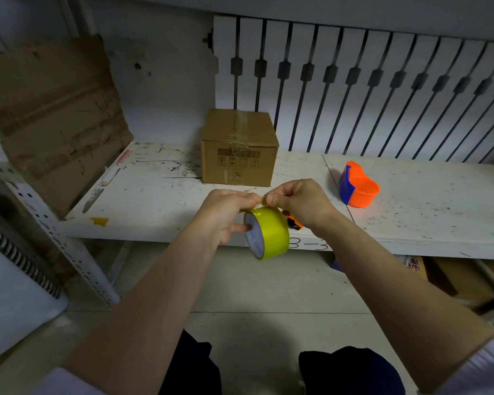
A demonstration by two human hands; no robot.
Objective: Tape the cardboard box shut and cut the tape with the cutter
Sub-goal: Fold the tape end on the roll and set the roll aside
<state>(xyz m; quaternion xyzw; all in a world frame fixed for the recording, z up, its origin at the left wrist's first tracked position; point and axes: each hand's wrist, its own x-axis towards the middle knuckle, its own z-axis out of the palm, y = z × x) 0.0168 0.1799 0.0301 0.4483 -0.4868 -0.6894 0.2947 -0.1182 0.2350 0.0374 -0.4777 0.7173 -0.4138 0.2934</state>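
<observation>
A small brown cardboard box [238, 146] stands on the white shelf board [411, 201] at the back, flaps down, with old clear tape along its top seam. In front of the shelf edge I hold a yellow-green tape roll [270, 232]. My left hand [226, 213] has fingers through the roll's core and a thumb on top. My right hand [297, 201] pinches the tape's loose end at the top of the roll. An orange and black cutter [293, 222] lies on the shelf just behind my right hand, mostly hidden.
An orange and blue tape dispenser [357, 186] sits on the shelf to the right. A flattened cardboard sheet [49, 115] leans against the left wall. A white slatted panel [382, 89] stands behind the shelf. More boxes [454, 277] lie under it.
</observation>
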